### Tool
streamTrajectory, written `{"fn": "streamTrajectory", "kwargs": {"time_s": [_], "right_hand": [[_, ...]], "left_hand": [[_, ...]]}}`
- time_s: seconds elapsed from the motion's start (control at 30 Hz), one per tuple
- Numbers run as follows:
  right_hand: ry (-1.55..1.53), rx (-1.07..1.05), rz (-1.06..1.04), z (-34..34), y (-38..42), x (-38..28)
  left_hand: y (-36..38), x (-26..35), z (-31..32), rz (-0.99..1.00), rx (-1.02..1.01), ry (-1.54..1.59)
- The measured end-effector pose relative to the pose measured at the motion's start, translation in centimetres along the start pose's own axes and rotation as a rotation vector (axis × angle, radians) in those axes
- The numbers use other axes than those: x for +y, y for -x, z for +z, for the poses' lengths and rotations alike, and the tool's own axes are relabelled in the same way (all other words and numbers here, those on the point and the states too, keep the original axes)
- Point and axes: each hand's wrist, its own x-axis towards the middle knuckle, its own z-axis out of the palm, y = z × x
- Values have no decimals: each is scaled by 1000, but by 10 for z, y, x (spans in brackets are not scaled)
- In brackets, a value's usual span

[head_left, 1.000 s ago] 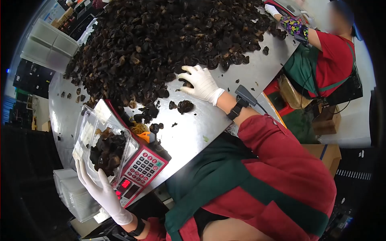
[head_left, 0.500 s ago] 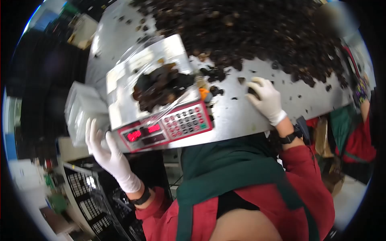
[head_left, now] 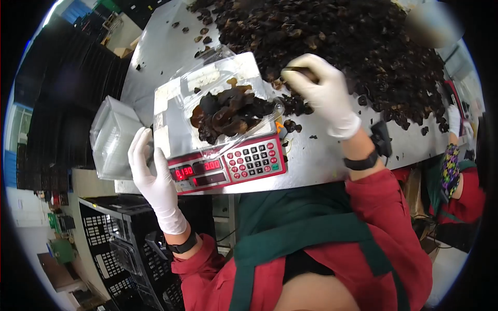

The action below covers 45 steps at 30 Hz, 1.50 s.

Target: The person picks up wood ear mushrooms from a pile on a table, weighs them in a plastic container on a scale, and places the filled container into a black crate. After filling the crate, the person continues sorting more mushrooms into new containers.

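Note:
A digital scale [head_left: 226, 171] with a red-framed keypad and lit red digits stands at the table's front edge. On its pan lies a clear plastic tray [head_left: 181, 132] with a heap of dark wood ear mushrooms [head_left: 231, 114]. My left hand [head_left: 150, 176], in a white glove, is beside the scale's front left corner, fingers stretched and holding nothing. Gloved in white too, my right hand [head_left: 324, 93] is raised to the right of the pan. Its fingers are pinched round a dark wood ear piece [head_left: 305, 72], partly hidden by them.
A large pile of wood ears [head_left: 332, 36] covers the back of the metal table [head_left: 155, 57]. Nested clear trays [head_left: 116, 137] stand left of the scale. Black crates [head_left: 111, 249] are below left. At the far right a co-worker's gloved hand [head_left: 454, 120] shows.
My right hand has moved up and left from the table toward the pan, with a dark piece in its fingers. The left hand stays open by the scale. The view has shifted slightly.

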Motion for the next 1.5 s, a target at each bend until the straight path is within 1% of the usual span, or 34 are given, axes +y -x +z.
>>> {"fn": "streamTrajectory", "kwargs": {"time_s": [0.07, 0.13, 0.2, 0.23, 0.27, 0.33, 0.4, 0.47, 0.53, 0.6, 0.67, 0.73, 0.8, 0.83, 0.87, 0.93, 1.0, 1.03, 1.07, 1.1, 1.13, 1.17, 1.2, 1.23, 1.27, 1.3, 1.33, 1.4, 1.47, 1.5], "right_hand": [[135, -105, -289, 35, -15, -12], [144, -237, -406, 66, -23, -15], [319, -446, -505, 86, -27, -4], [512, -525, -484, 94, -25, 2], [543, -512, -500, 98, -20, 7], [578, -461, -556, 96, -15, -1], [565, -410, -562, 97, -17, -3], [532, -405, -540, 89, -14, -18], [574, -318, -589, 93, -9, -16], [589, -324, -566, 93, -7, -17], [623, -240, -620, 96, -5, -11], [559, -205, -621, 88, -2, -13], [459, -78, -693, 74, 4, -7], [457, -103, -648, 57, 6, -7], [499, 17, -644, 39, 13, -2], [518, 4, -470, -13, 23, 19], [633, 190, -356, -71, 49, 53], [757, 177, -182, -105, 68, 56], [806, 249, -104, -136, 89, 75], [854, 290, 1, -166, 109, 87], [907, 336, 56, -194, 128, 94], [964, 385, 76, -221, 144, 100], [1022, 437, 95, -244, 157, 102], [1037, 453, 200, -263, 164, 95], [1052, 471, 304, -278, 165, 86], [1052, 474, 301, -289, 160, 82], [1019, 474, 309, -299, 155, 77], [980, 476, 318, -315, 141, 79], [1097, 349, 354, -321, 111, 93], [1144, 297, 412, -321, 94, 98]], "left_hand": [[-9, 3, 16, 48, -35, 79], [-17, 10, 29, 90, -95, 71], [-28, 9, 39, 147, -141, 25], [-38, 7, 46, 187, -147, -15], [-50, 2, 51, 194, -150, -8], [-77, -14, 60, 303, -250, -164], [-96, -31, 68, 327, -300, -168], [-116, -44, 87, 414, -479, -361], [-125, -37, 96, 352, -564, -365], [-137, -48, 104, 360, -659, -386], [-144, -56, 108, 396, -735, -437], [-141, -47, 109, 356, -671, -264], [-136, -32, 106, 304, -580, -361], [-134, -33, 101, 333, -536, -343], [-134, -34, 96, 357, -489, -325], [-114, -1, 81, 308, -392, -233], [-84, 31, 72, 308, -255, -67], [-70, 54, 67, 348, -317, -60], [-52, 74, 63, 384, -376, -53], [-27, 97, 70, 376, -461, 18], [-3, 121, 84, 365, -543, 87], [19, 136, 106, 563, -555, 220], [45, 142, 126, 589, -674, 342], [61, 170, 139, 566, -953, 499], [82, 185, 153, 519, -1156, 534], [94, 194, 164, 593, -1263, 553], [102, 199, 171, 700, -1261, 525], [102, 204, 172, 660, -1278, 550], [97, 198, 172, 636, -1261, 484], [94, 193, 171, 610, -1242, 425]]}}
